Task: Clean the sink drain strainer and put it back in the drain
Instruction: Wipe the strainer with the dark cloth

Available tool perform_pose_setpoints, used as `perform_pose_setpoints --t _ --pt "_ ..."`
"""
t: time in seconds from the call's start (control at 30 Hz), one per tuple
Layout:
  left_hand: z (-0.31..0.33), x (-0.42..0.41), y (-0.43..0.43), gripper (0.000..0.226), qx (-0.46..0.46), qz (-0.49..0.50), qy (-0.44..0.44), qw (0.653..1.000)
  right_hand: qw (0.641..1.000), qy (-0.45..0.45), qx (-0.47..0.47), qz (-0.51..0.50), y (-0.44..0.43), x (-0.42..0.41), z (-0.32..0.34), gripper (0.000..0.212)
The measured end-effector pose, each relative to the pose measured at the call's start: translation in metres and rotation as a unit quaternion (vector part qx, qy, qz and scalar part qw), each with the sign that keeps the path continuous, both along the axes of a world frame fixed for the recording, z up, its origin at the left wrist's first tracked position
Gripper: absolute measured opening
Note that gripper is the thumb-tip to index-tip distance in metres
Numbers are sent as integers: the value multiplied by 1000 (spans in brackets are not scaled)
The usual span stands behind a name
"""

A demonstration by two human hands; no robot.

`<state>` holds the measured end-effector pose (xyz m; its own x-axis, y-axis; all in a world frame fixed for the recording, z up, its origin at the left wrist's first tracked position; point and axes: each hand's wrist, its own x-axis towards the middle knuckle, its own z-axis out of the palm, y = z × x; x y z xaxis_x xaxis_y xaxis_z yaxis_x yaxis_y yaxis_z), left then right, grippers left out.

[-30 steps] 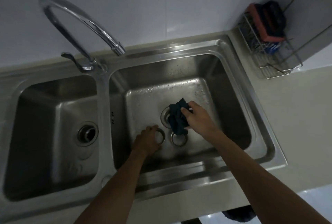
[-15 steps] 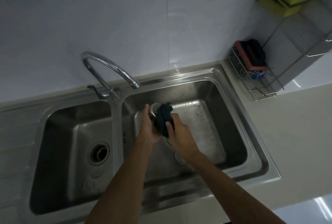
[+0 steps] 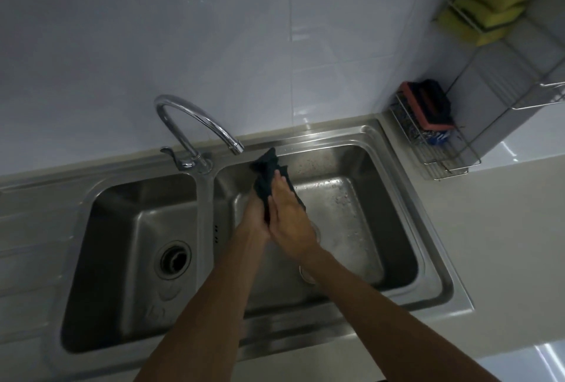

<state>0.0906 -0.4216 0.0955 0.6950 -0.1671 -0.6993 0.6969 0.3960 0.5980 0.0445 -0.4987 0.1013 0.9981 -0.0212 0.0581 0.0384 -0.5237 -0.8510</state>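
Pressing cloth [image 3: 269,172] flat-fingered with right hand [image 3: 290,222] against left hand [image 3: 252,216], cannot tell left grip; wiping seemingly underway, strainer unseen, refitting into drain [image 3: 317,230] likely left.

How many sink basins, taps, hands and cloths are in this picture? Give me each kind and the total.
Sink basins: 2, the left basin and the right basin
Taps: 1, the tap
Hands: 2, the left hand and the right hand
Cloths: 1, the dark cloth
Total: 6
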Motion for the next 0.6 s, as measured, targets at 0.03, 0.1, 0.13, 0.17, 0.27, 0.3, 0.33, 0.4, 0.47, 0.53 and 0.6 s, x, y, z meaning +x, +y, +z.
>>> perform_pose_setpoints --t 0.03,0.1,0.13,0.17,0.27,0.3,0.33,0.4,0.47,0.53,0.6 --pt "3 0 -2 38 -14 -6 17 1000 998 36 20 -40 -8 14 2 45" --pt "7 3 -4 46 -53 -25 35 998 989 82 60 -109 -18 30 12 31" --pt "8 6 -5 50 -56 -23 29 998 989 81 53 -111 -15 29 14 28" --pt "10 8 -4 51 -59 -7 14 998 993 64 34 -89 -7 21 14 29" --pt "6 15 0 39 -65 55 -19 996 1000 13 -12 14 3 -1 10 42" --pt "8 13 -1 40 -84 39 -8 996 1000 26 -8 0 -3 8 10 41" --pt "10 10 -3 44 -88 8 7 996 998 54 3 -34 -11 21 11 36" --pt "3 8 -3 49 -67 -23 17 997 991 102 29 -76 -22 37 15 23" --pt "-3 11 3 47 22 -48 -2 999 992 92 31 -84 -29 34 9 17" --pt "-4 14 12 46 206 -123 -71 968 991 95 22 -93 -41 26 2 18" --pt "-8 14 23 67 425 -204 -166 866 988 87 12 -127 -57 22 -3 19"
